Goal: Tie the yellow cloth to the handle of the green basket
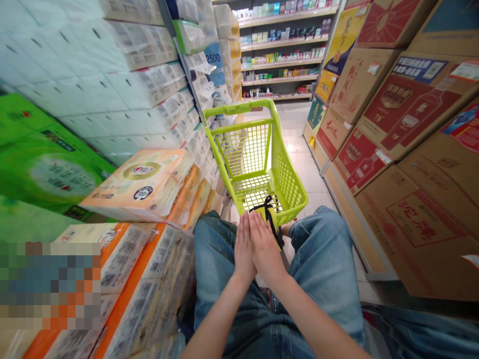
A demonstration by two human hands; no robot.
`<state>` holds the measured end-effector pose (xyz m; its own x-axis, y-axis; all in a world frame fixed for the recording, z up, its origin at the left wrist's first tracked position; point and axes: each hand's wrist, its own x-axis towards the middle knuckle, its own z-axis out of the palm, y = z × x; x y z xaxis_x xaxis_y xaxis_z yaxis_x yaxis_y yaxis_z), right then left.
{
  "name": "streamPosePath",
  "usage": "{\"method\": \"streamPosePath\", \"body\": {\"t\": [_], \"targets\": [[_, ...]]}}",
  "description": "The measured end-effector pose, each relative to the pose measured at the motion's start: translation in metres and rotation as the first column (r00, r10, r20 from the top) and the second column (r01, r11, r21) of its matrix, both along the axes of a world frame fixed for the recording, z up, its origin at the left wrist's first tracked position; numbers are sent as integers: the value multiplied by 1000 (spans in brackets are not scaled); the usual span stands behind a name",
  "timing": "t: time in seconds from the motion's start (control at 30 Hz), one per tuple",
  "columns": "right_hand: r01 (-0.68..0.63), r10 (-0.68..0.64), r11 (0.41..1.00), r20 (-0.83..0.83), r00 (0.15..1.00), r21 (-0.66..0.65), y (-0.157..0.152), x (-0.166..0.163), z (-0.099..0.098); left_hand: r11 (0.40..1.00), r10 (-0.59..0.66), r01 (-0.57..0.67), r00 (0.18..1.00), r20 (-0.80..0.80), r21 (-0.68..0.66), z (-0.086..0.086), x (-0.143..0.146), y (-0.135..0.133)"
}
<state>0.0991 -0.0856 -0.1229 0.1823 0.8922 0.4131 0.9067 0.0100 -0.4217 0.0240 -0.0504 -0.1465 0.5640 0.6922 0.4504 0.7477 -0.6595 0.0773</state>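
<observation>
My left hand (pixel 245 252) and my right hand (pixel 266 247) meet between my knees, side by side with fingers stretched out flat. No object shows in either one. Just past the fingertips is a small yellow item with a black cord (pixel 270 215), at the near rim of a shopping basket; what it is I cannot make out. The lime-green shopping basket (pixel 288 187) stands in front of my legs, its handle at the far side. Only mesh flooring shows inside it. My jeans (pixel 322 259) frame both hands.
Tissue packs (pixel 140 182) are stacked along the left, with white packs (pixel 86 65) rising behind. Cardboard cartons (pixel 407 109) line the right on a low platform (pixel 346 219). Shelves of small goods (pixel 282 52) close the far end. Tiled floor (pixel 295 129) runs between.
</observation>
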Motion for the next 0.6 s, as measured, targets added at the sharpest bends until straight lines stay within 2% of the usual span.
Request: {"method": "streamPosePath", "body": {"t": [0.07,0.17,0.3,0.37,0.43,0.5,0.6], "targets": [[-51,51,999,22,998,-8,-4,8,1,1000,-5,5,1000,18,-13,-1,1,0],[-80,82,996,93,992,-27,-15,48,3,999,-18,22,996,92,-43,-1,4,0],[52,-48,998,125,991,-28,-26,110,5,996,-25,35,992,121,-82,3,6,-2],[126,-124,992,88,988,-11,-26,125,5,995,-25,36,993,117,-89,5,7,-3],[186,-186,983,41,982,8,-22,119,5,996,-20,31,993,118,-89,5,7,-3],[203,-203,979,15,979,13,-15,94,3,996,-12,22,993,115,-84,4,6,-3],[112,-112,994,18,994,-3,-4,41,-1,998,6,-1,996,84,-61,1,5,-2]]}}
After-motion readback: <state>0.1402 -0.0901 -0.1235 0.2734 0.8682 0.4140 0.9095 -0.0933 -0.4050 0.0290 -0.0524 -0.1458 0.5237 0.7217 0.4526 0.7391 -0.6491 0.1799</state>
